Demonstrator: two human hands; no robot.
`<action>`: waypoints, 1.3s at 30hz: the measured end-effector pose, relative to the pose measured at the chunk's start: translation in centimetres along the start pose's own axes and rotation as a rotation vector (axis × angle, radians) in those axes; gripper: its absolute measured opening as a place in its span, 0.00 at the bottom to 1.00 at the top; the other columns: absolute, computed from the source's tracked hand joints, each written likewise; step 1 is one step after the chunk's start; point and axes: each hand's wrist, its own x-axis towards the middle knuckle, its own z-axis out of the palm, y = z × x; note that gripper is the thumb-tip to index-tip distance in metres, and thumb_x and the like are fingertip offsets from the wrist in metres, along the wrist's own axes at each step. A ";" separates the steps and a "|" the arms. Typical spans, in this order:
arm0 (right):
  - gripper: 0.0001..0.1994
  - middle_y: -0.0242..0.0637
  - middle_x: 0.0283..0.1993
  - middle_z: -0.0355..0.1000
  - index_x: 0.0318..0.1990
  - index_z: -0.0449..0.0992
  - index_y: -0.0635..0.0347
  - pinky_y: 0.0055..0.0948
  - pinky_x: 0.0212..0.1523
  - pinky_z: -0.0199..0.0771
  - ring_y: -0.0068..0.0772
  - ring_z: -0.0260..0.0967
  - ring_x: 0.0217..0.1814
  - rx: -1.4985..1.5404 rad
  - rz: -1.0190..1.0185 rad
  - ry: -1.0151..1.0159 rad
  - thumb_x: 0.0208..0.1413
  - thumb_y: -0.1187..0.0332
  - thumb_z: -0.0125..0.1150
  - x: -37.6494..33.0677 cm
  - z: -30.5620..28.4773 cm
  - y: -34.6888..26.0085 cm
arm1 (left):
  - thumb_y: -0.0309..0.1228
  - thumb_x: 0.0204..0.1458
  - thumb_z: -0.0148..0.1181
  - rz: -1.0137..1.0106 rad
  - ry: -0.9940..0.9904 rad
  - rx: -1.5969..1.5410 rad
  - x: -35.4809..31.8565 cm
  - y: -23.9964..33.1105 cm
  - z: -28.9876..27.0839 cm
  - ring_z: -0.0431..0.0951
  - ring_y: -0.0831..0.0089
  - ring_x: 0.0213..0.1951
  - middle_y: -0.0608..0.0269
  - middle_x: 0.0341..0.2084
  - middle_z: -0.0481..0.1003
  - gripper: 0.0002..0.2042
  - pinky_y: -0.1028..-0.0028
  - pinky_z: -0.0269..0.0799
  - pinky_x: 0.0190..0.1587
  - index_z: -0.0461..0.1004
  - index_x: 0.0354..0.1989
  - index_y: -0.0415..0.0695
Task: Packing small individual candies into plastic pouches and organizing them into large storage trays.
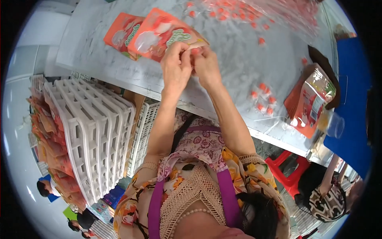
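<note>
An orange-red printed pouch (153,34) with a clear window lies on the marble-look table, its near right end between my hands. My left hand (176,65) is closed, pinching that end with thumb and fingers. Close beside it, my right hand (207,68) is closed at the same end, fingers bent inward. Something small and red shows between the fingertips, too covered to make out. A second matching pouch (122,35) lies partly under the first, at its left. Small red pieces in clear wrappers (263,97) are grouped to the right of my right forearm.
Many more red wrapped pieces (238,12) and a clear plastic bag (284,14) cover the far table. At right lie stacked pouches (308,101) and a clear cup (335,124). White crates (93,131) stand at left, a red stool (286,169) at lower right, near another person (330,175).
</note>
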 end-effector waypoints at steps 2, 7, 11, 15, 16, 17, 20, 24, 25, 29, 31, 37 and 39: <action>0.08 0.38 0.27 0.75 0.35 0.75 0.68 0.33 0.21 0.69 0.29 0.73 0.26 -0.330 -0.213 -0.029 0.55 0.72 0.51 0.6 -1.1 -0.1 | 0.19 0.50 0.55 0.061 0.005 0.022 0.1 0.3 -0.3 0.75 0.62 0.29 0.55 0.27 0.74 0.02 0.67 0.70 0.33 0.71 0.32 0.38; 0.09 0.38 0.22 0.73 0.27 0.76 0.67 0.31 0.21 0.65 0.28 0.68 0.22 -0.460 -0.198 -0.047 0.53 0.70 0.54 1.1 -2.4 -0.7 | 0.19 0.49 0.55 0.167 -0.029 0.051 0.0 0.9 1.1 0.75 0.62 0.28 0.55 0.26 0.74 0.02 0.65 0.70 0.33 0.71 0.31 0.38; 0.09 0.32 0.33 0.72 0.40 0.74 0.65 0.20 0.29 0.65 0.23 0.66 0.31 0.485 0.246 -0.379 0.53 0.71 0.56 0.0 -4.4 -3.9 | 0.19 0.49 0.55 0.109 0.036 0.044 0.8 1.4 1.0 0.76 0.64 0.26 0.55 0.24 0.74 0.02 0.67 0.71 0.31 0.71 0.31 0.37; 0.13 0.40 0.43 0.70 0.45 0.71 0.70 0.22 0.37 0.71 0.27 0.67 0.37 0.736 0.207 -0.623 0.53 0.73 0.56 0.1 -5.7 -5.3 | 0.19 0.50 0.55 0.039 -0.061 -0.062 2.4 2.3 0.6 0.78 0.66 0.24 0.55 0.23 0.74 0.01 0.69 0.72 0.29 0.71 0.30 0.36; 0.15 0.44 0.46 0.69 0.48 0.70 0.73 0.22 0.40 0.72 0.28 0.69 0.41 0.680 0.199 -0.583 0.55 0.73 0.55 -0.7 -4.9 -6.4 | 0.19 0.50 0.55 0.118 -0.043 -0.063 2.9 2.0 0.4 0.79 0.67 0.23 0.54 0.23 0.74 0.01 0.70 0.72 0.28 0.72 0.30 0.36; 0.15 0.44 0.46 0.69 0.48 0.70 0.73 0.22 0.40 0.72 0.28 0.69 0.41 0.678 0.196 -0.578 0.55 0.73 0.55 -1.0 -4.8 -7.1 | 0.19 0.50 0.55 0.119 -0.046 -0.068 3.1 2.4 0.2 0.79 0.67 0.23 0.54 0.23 0.74 0.01 0.70 0.72 0.28 0.72 0.30 0.36; 0.16 0.44 0.48 0.69 0.51 0.68 0.75 0.21 0.36 0.74 0.31 0.71 0.46 0.440 0.132 -0.458 0.57 0.74 0.54 -1.4 -4.6 -8.0 | 0.20 0.50 0.56 0.041 -0.122 -0.180 3.5 3.2 -0.5 0.78 0.65 0.25 0.54 0.23 0.75 0.01 0.68 0.72 0.30 0.72 0.30 0.36; 0.14 0.39 0.43 0.75 0.48 0.73 0.69 0.25 0.30 0.75 0.31 0.75 0.44 -0.247 -0.125 -0.210 0.60 0.69 0.52 -0.7 -4.2 -7.1 | 0.20 0.49 0.57 0.200 -0.112 -0.015 3.1 3.1 -0.7 0.77 0.62 0.27 0.54 0.25 0.75 0.02 0.67 0.71 0.31 0.71 0.31 0.37; 0.14 0.36 0.41 0.76 0.47 0.75 0.67 0.28 0.29 0.75 0.31 0.76 0.41 -0.618 -0.287 -0.104 0.61 0.66 0.52 -0.6 -3.5 -6.5 | 0.21 0.50 0.56 0.190 -0.066 0.021 2.5 3.4 -1.2 0.76 0.61 0.28 0.54 0.26 0.75 0.02 0.67 0.71 0.31 0.71 0.31 0.38; 0.18 0.27 0.33 0.73 0.51 0.74 0.58 0.20 0.25 0.62 0.18 0.67 0.30 -0.554 -0.250 -0.195 0.59 0.58 0.51 -2.3 -2.6 -7.1 | 0.25 0.46 0.55 0.150 0.040 -0.035 1.7 1.5 0.4 0.76 0.55 0.30 0.50 0.25 0.74 0.04 0.62 0.71 0.34 0.71 0.31 0.40; 0.19 0.27 0.32 0.72 0.56 0.72 0.55 0.18 0.23 0.59 0.16 0.64 0.27 -0.480 -0.185 -0.266 0.57 0.63 0.52 -3.6 -4.2 -8.1 | 0.22 0.44 0.53 0.267 0.111 -0.025 1.9 3.0 0.2 0.74 0.50 0.28 0.48 0.24 0.72 0.03 0.58 0.69 0.31 0.68 0.28 0.39; 0.21 0.34 0.28 0.75 0.58 0.73 0.54 0.21 0.21 0.66 0.16 0.66 0.20 -1.033 -0.592 -0.061 0.56 0.78 0.50 -5.7 -0.1 -9.8 | 0.19 0.43 0.52 0.231 0.123 0.005 3.2 4.6 -2.2 0.74 0.47 0.28 0.45 0.23 0.73 0.02 0.56 0.69 0.31 0.68 0.26 0.33; 0.18 0.31 0.30 0.75 0.54 0.76 0.54 0.18 0.21 0.62 0.14 0.63 0.21 -0.880 -0.588 -0.023 0.55 0.76 0.56 -6.4 0.6 -10.0 | 0.19 0.44 0.52 0.158 0.108 0.026 3.7 4.7 -3.8 0.75 0.47 0.28 0.44 0.23 0.73 0.02 0.56 0.69 0.31 0.68 0.26 0.32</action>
